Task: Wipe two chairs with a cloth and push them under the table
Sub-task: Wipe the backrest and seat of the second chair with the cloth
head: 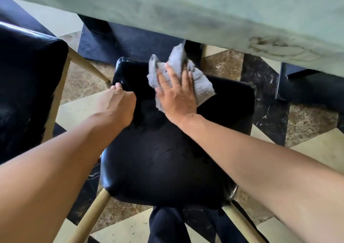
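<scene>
1. Head view: a black padded chair [167, 149] with pale wooden legs is seen from above, standing before the pale green table [242, 10], its far edge near the table's rim but not yet tucked beneath.
2. A grey cloth [201, 86] is pressed flat onto the far part of the seat by the right hand [176, 95]; the fingers are spread and straight, so the cloth is held down rather than clasped.
3. The seat's left edge is gripped by the left hand [121, 105], fingers curled round the rim, seemingly to steady the chair; how far they wrap underneath cannot be made out.
4. A second black chair [28, 86] stands just beside, at the left; whether it has been wiped cannot be told.
5. The step in hand is judged to be the wiping of this seat.
6. Next, broad strokes across the near and right parts of the seat are likely called for, with steady downward pressure kept.
7. Afterwards, a straight push toward the table is needed, the legs being kept clear of the dark table base [130, 42].
</scene>
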